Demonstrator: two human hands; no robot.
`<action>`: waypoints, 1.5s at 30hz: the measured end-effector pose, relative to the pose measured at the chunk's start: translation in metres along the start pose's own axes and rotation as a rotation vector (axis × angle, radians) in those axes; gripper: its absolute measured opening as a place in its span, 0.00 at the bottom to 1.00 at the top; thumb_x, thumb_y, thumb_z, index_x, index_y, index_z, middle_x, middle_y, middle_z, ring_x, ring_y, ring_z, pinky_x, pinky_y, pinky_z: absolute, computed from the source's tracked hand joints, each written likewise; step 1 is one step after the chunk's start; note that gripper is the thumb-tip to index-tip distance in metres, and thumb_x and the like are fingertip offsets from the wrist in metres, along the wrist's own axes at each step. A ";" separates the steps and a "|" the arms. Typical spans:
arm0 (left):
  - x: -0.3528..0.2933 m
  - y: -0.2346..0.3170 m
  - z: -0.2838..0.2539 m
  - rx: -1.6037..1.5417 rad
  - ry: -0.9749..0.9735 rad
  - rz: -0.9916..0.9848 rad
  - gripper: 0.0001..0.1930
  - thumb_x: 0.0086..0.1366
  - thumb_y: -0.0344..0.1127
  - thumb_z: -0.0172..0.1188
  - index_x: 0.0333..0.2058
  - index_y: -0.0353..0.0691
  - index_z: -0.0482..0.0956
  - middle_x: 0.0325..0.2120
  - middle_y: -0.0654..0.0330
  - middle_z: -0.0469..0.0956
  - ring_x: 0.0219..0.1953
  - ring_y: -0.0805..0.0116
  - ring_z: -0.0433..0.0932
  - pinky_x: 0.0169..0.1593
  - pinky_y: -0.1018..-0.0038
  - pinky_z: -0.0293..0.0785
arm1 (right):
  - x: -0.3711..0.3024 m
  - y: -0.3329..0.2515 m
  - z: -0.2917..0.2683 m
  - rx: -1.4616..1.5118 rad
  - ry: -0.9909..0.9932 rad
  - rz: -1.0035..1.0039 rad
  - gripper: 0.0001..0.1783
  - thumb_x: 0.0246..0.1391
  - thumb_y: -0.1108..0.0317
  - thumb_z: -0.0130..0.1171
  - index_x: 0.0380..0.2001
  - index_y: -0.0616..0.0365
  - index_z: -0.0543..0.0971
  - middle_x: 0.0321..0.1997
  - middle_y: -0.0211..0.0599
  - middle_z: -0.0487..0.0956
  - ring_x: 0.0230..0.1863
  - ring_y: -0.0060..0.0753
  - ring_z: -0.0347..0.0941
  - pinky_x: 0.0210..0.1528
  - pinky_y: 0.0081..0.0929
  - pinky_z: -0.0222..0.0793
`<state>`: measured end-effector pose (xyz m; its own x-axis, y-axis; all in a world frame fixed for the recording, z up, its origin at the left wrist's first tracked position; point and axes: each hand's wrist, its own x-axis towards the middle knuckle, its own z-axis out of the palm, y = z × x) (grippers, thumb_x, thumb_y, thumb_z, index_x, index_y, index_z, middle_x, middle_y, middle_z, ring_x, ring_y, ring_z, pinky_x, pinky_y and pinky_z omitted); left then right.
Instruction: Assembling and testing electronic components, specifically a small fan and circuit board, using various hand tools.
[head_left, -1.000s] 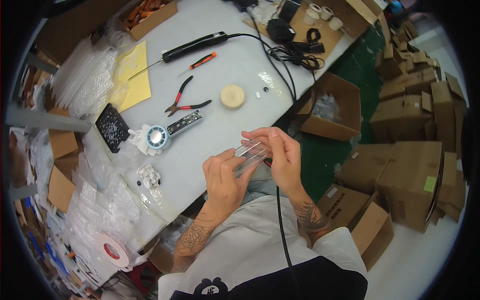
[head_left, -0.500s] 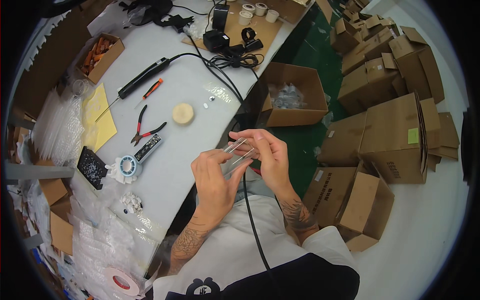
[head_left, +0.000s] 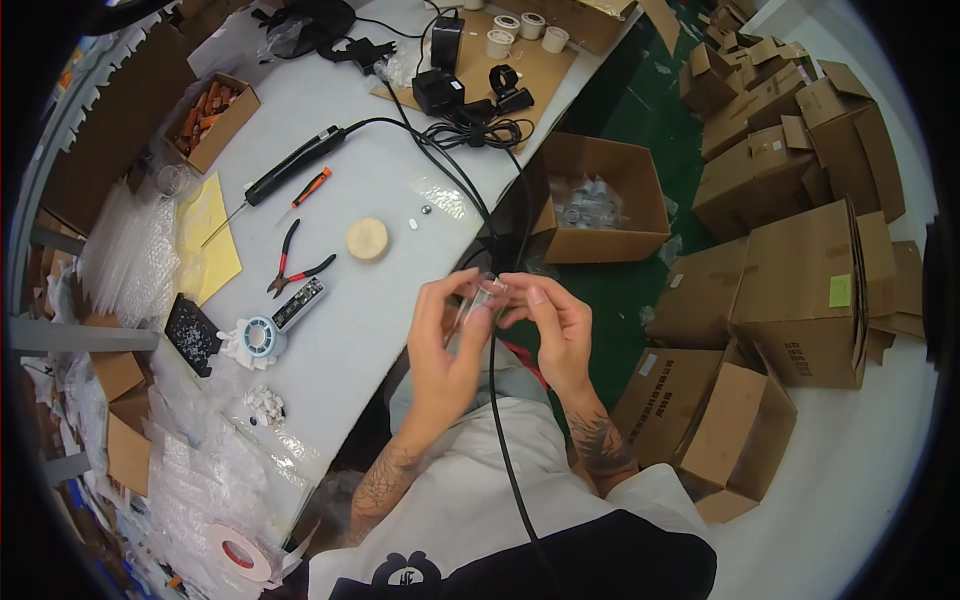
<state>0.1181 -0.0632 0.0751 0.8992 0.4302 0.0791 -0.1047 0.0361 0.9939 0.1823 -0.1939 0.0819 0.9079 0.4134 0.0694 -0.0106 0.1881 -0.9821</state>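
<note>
A small clear, shiny plastic piece is held up in front of me, past the table's edge. My left hand is closed round its left side, thumb toward me. My right hand pinches its right side with the fingertips. Fingers and glare hide much of its shape. On the table to the left lie a light-blue round device with an exposed circuit board, black-and-red cutting pliers and a pale round disc.
A black cable hangs down before my body. An open carton of clear plastic parts stands beyond my right hand. The table also bears a black corded tool, a screwdriver and a black screw tray. Cartons are stacked at right.
The clear piece has turned between my hands and shows less of its length. My right hand has shifted slightly right and down, its fingers more curled. The whole view has shifted a little.
</note>
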 end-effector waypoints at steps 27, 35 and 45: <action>0.021 -0.061 0.087 -0.234 -0.162 -0.236 0.25 0.78 0.46 0.45 0.62 0.31 0.67 0.54 0.53 0.75 0.55 0.66 0.75 0.58 0.70 0.72 | -0.023 0.039 -0.097 -0.137 0.096 -0.113 0.20 0.57 0.74 0.64 0.53 0.62 0.78 0.57 0.42 0.76 0.55 0.31 0.77 0.51 0.28 0.77; 0.020 -0.089 0.117 -0.057 -0.405 -0.161 0.25 0.78 0.45 0.43 0.62 0.30 0.68 0.57 0.50 0.73 0.60 0.60 0.71 0.64 0.66 0.65 | -0.062 0.069 -0.124 0.279 0.336 -0.071 0.17 0.66 0.62 0.56 0.49 0.64 0.74 0.43 0.46 0.82 0.41 0.31 0.80 0.46 0.29 0.78; 0.015 -0.130 -0.005 0.253 -0.238 0.053 0.23 0.78 0.45 0.43 0.57 0.30 0.71 0.54 0.52 0.74 0.59 0.63 0.71 0.63 0.69 0.64 | -0.211 0.003 -0.296 0.137 0.988 -0.027 0.26 0.71 0.51 0.46 0.58 0.63 0.72 0.48 0.44 0.80 0.41 0.34 0.77 0.45 0.33 0.74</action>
<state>0.1430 -0.0574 -0.0531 0.9725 0.2017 0.1169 -0.0717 -0.2184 0.9732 0.1150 -0.5447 0.0123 0.8491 -0.5075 -0.1464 0.0235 0.3132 -0.9494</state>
